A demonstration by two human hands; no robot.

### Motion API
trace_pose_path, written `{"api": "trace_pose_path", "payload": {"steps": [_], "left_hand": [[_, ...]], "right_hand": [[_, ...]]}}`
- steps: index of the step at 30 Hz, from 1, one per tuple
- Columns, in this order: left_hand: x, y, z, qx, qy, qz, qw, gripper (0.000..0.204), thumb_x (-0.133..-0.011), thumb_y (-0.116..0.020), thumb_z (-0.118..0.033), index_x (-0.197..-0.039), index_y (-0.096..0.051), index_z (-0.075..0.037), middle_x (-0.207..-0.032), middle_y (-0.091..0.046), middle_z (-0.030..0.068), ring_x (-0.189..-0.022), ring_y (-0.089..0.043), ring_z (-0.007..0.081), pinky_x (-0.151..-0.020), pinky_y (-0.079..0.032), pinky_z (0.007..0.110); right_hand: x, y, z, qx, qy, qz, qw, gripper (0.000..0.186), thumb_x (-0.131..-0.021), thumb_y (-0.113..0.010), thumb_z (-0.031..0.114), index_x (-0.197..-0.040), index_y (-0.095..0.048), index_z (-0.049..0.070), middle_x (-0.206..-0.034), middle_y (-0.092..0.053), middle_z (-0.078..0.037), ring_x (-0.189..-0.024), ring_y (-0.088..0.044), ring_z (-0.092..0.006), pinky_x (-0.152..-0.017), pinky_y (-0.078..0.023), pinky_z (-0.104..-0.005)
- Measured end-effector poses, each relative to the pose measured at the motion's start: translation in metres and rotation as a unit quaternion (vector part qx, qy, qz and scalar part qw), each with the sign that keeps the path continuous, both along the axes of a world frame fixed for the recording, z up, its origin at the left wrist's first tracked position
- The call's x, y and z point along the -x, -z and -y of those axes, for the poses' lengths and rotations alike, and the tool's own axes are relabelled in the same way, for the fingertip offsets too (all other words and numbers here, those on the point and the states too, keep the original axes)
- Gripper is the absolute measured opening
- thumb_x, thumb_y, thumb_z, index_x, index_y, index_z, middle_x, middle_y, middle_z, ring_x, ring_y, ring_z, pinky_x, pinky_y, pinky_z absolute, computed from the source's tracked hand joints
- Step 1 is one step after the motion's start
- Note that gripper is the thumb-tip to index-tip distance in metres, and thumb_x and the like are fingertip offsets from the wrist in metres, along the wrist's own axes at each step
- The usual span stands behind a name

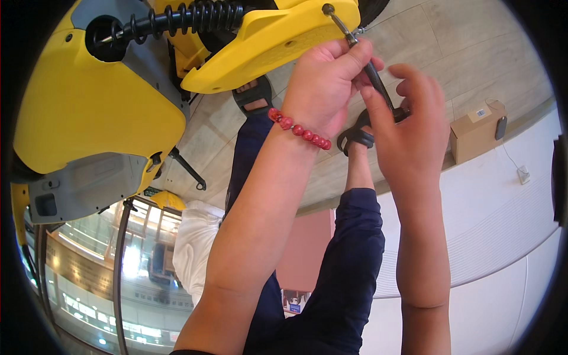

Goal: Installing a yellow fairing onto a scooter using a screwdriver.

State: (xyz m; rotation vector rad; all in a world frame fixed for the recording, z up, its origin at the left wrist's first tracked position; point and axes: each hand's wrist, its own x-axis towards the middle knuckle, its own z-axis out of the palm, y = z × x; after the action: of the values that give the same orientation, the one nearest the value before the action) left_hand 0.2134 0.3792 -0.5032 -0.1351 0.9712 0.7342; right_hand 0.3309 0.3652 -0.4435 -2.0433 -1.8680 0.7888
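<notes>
My left hand [322, 83], with a red bead bracelet [300, 130] on its wrist, is closed around the upper part of a long metal hand tool [374, 74] that has a dark knurled grip. The tool's thin bent end [334, 18] reaches the edge of a yellow scooter panel [266, 44]. My right hand [408, 130] sits just below and to the right, its thumb and fingers curled about the tool's lower end, slightly blurred. The lowest tip of the tool is hidden in that hand.
A yellow and grey scooter body [89, 100] with a black coil spring [177, 21] fills the upper left; its kickstand [189, 168] touches the tiled floor [473, 47]. My legs in dark blue trousers [349, 254] and black sandals [254, 97] lie beneath. A cardboard box [473, 136] stands against the white wall.
</notes>
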Motion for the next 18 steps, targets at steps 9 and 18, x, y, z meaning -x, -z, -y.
{"api": "trace_pose_path", "payload": {"steps": [9,18], "left_hand": [[-0.001,-0.006,-0.002,0.036,-0.033,0.033,0.998,0.022,-0.093,-0.061,-0.019,-0.105,-0.059,-0.001,-0.083,-0.065,0.0058,-0.073,-0.061,0.0115,-0.067,-0.051,0.024],[-0.003,-0.001,0.002,0.012,0.005,-0.044,0.999,0.025,-0.097,-0.053,-0.021,-0.108,-0.059,0.0,-0.086,-0.065,0.0083,-0.066,-0.059,0.0106,-0.061,-0.048,0.021]], "right_hand": [[-0.009,0.009,-0.003,0.4,0.367,-0.704,0.458,0.027,-0.098,-0.049,0.026,-0.097,-0.058,0.0,-0.072,-0.057,-0.004,-0.061,-0.056,-0.0173,-0.051,-0.044,-0.0314],[0.015,-0.008,-0.003,0.312,0.175,-0.136,0.924,0.036,-0.098,-0.048,0.03,-0.079,-0.06,0.001,-0.067,-0.059,-0.003,-0.056,-0.055,-0.014,-0.048,-0.041,-0.0288]]}}
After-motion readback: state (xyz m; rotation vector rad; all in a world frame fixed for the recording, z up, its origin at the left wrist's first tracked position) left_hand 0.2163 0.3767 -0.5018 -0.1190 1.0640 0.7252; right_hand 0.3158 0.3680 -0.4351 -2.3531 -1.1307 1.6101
